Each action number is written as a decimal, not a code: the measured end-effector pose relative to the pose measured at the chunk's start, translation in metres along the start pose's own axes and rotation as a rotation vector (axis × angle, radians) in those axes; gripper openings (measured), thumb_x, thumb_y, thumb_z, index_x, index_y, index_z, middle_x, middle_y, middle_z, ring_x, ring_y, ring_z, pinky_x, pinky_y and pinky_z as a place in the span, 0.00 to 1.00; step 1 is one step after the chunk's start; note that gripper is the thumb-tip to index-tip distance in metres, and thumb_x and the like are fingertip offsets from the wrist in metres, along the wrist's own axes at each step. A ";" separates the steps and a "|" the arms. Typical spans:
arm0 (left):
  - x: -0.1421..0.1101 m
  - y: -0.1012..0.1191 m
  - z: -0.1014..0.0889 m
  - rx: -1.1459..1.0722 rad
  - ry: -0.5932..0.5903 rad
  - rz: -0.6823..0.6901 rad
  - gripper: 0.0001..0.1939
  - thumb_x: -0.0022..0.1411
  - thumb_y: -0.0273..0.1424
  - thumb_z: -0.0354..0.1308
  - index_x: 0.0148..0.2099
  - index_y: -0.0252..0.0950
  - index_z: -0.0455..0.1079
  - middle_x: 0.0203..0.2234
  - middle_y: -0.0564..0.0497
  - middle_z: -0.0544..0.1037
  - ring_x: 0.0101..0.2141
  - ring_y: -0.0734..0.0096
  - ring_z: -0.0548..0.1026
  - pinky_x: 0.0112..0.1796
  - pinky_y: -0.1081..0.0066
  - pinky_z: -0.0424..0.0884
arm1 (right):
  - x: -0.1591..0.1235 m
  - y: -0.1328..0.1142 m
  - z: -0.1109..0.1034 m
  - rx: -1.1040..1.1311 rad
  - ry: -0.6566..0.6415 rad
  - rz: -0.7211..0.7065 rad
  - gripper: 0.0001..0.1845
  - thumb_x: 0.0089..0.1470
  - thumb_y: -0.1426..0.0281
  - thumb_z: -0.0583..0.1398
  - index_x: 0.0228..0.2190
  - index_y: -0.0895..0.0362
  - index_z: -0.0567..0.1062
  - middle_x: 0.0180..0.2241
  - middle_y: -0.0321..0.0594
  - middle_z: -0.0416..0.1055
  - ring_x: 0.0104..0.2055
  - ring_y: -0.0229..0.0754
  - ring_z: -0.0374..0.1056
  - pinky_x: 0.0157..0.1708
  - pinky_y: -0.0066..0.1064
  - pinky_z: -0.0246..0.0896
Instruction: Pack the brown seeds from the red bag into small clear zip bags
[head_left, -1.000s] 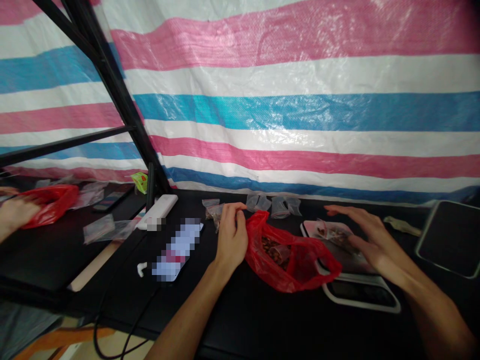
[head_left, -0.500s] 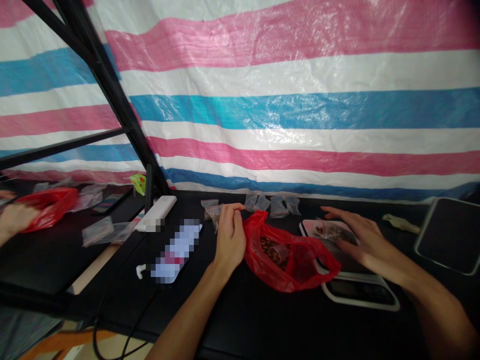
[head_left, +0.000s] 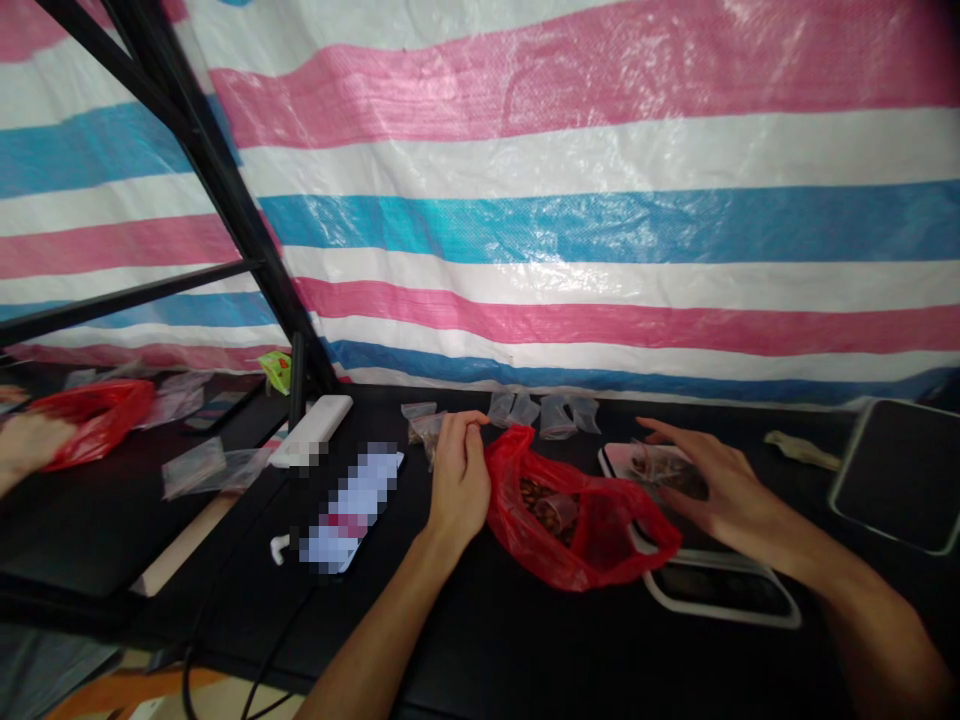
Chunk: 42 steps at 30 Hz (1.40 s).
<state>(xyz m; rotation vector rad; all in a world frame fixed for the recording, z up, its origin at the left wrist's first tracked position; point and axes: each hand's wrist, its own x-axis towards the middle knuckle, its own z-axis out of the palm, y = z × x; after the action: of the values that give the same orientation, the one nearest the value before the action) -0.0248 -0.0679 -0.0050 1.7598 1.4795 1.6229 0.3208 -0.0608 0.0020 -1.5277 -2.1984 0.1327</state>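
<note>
My left hand (head_left: 459, 475) rests on the black table with thumb and fingers pinched on the rim of a red plastic bag (head_left: 581, 515) that holds brown bits and a small clear bag. My right hand (head_left: 712, 490) lies with fingers spread over a small clear bag of brown bits (head_left: 660, 462) on the white scale (head_left: 712, 585). Whether its fingers press the bag I cannot tell.
Empty clear bags (head_left: 544, 410) lie along the striped tarp. A blurred phone (head_left: 352, 508), a white power bank (head_left: 311, 430) and a cable sit to the left. A black frame (head_left: 225, 190) slants up. Another person's hand (head_left: 26, 440) holds a red bag (head_left: 94, 415) far left. A dark tray (head_left: 896, 475) stands right.
My right hand has drawn back a little toward me and lowered over the bag on the scale. The left hand stays pinched on the red bag.
</note>
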 end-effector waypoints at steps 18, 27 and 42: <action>0.000 0.003 0.000 -0.007 -0.021 -0.017 0.14 0.76 0.30 0.43 0.47 0.39 0.71 0.41 0.48 0.75 0.44 0.64 0.73 0.48 0.64 0.68 | 0.009 -0.056 -0.001 0.229 0.249 -0.078 0.25 0.66 0.65 0.56 0.63 0.49 0.69 0.46 0.45 0.75 0.44 0.48 0.75 0.44 0.39 0.71; -0.003 0.005 0.002 -0.099 -0.061 -0.141 0.11 0.76 0.33 0.44 0.54 0.41 0.65 0.32 0.55 0.73 0.33 0.71 0.73 0.38 0.70 0.67 | 0.006 -0.108 0.032 -0.010 0.066 -0.379 0.30 0.69 0.70 0.54 0.69 0.48 0.60 0.47 0.42 0.78 0.47 0.48 0.74 0.51 0.46 0.68; -0.003 0.008 0.002 -0.139 -0.082 -0.147 0.11 0.76 0.34 0.43 0.55 0.41 0.63 0.30 0.56 0.72 0.31 0.71 0.73 0.36 0.71 0.66 | 0.005 -0.113 0.039 -0.080 0.048 -0.403 0.26 0.69 0.69 0.55 0.66 0.49 0.65 0.43 0.41 0.79 0.44 0.47 0.72 0.48 0.44 0.66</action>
<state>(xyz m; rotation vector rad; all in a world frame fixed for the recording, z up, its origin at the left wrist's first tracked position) -0.0186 -0.0731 -0.0010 1.5842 1.3889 1.5220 0.2051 -0.0919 0.0063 -1.0829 -2.4455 -0.1199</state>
